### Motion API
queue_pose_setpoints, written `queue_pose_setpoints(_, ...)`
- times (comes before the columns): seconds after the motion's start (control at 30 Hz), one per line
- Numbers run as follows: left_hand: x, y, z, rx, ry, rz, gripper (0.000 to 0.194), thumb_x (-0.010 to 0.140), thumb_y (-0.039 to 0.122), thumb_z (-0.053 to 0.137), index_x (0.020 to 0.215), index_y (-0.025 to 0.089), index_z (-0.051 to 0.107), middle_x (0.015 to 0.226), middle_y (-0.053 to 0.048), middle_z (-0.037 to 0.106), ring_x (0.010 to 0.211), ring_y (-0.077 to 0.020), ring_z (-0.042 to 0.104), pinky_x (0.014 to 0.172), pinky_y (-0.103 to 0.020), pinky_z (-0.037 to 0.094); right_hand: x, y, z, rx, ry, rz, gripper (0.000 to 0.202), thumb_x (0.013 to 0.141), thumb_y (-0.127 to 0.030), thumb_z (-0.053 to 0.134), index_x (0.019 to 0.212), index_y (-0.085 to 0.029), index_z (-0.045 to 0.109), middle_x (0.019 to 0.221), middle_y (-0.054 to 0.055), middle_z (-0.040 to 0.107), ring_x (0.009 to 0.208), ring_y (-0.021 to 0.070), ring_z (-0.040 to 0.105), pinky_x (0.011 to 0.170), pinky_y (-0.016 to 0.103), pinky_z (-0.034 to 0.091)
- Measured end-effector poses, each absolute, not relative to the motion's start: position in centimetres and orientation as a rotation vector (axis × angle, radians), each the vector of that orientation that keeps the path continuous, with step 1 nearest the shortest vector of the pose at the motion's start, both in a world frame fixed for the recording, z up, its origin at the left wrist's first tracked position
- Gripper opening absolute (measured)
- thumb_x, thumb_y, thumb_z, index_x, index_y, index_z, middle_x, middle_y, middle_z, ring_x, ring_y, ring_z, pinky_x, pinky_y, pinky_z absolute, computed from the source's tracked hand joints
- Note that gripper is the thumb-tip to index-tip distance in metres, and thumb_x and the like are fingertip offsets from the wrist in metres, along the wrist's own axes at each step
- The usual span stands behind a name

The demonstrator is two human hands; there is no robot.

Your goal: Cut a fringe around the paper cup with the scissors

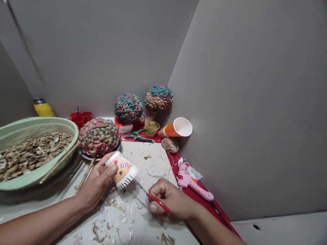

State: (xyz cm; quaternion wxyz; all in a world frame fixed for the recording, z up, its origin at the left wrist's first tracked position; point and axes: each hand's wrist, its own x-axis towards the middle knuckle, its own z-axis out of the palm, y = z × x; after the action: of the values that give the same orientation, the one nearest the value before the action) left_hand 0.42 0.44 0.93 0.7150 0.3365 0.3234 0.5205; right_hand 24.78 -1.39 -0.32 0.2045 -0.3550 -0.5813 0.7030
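Left grip [100,178] holds paper cup [125,167]; right grip [170,199] holds scissors [161,203] at cup's four o'clock. Apparently mid-fringing; next snip likely needs cup turned.

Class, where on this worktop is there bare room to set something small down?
The barest patch is the pale board between the pliers and the paper cup, though scraps lie to its right. It's crowded behind, with knobbly balls; left, with the green basket; and nearest, with strewn bits.
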Motion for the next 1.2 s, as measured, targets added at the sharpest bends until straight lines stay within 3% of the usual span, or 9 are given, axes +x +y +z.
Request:
queue_pose_setpoints(0.5,0.35,0.26,1.42,0.781,0.763,1.174,0.055,0.071,0.030,0.085,0.121,0.022,0.063,0.105,-0.007,0.077,0.096,-0.0247,0.071,0.086,-0.033,0.055,24.81,-1.30,-0.14,-0.968,-1.591,2.030,0.063,0.061,-0.063,0.084,0.049,-0.015,0.046,0.039,-0.005,0.047,0.032,0.0027,0.038,0.035,0.014,0.031)
queue_pose_setpoints(1.2,0.21,0.34,1.54,0.910,0.818,1.228,0.059,0.067,0.030,0.086,0.122,0.024,0.068,0.108,-0.007,0.075,0.098,-0.0264,0.069,0.089,-0.035,0.054,25.19,-1.07,0.21,-0.879,-1.487,2.227,0.053,0.066,-0.052,0.085,0.051,-0.012,0.054,0.038,-0.004,0.049,0.030,0.0031,0.038,0.033,0.014,0.032)
